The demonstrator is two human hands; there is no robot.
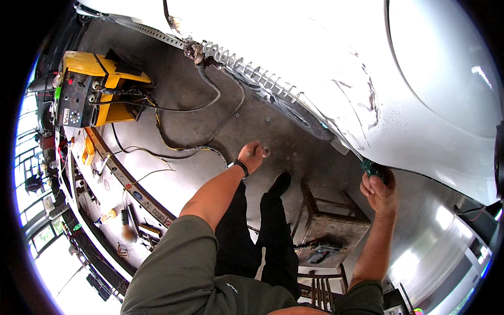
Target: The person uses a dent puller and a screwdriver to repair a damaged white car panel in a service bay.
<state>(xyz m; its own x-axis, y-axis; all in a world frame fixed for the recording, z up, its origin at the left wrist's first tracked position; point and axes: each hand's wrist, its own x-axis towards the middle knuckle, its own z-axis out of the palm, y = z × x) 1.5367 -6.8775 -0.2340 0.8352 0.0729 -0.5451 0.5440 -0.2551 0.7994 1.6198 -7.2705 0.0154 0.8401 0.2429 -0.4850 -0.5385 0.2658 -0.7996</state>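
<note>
My left hand (253, 156), a dark band on its wrist, is closed, held out low over the floor. At its fingertips is a small round metal washer (266, 152). My right hand (379, 190) grips the green handle (370, 167) of a long thin screwdriver-like tool beside the lower edge of a white car body panel (325, 52). Its shaft runs up and left along that edge, toward a row of metal rings (252, 71) standing along the panel. A cable clamp (195, 52) sits at the far end of the row. Dark scrapes mark the panel above my right hand.
At the left stands a yellow welding machine (84, 63), its dark cables (173, 149) trailing across the floor. Several washers (268, 119) lie about the floor. A worn wooden stool (331, 228) is between my arms, with a tool (323, 254) on it. Left is a bench with hand tools (139, 223).
</note>
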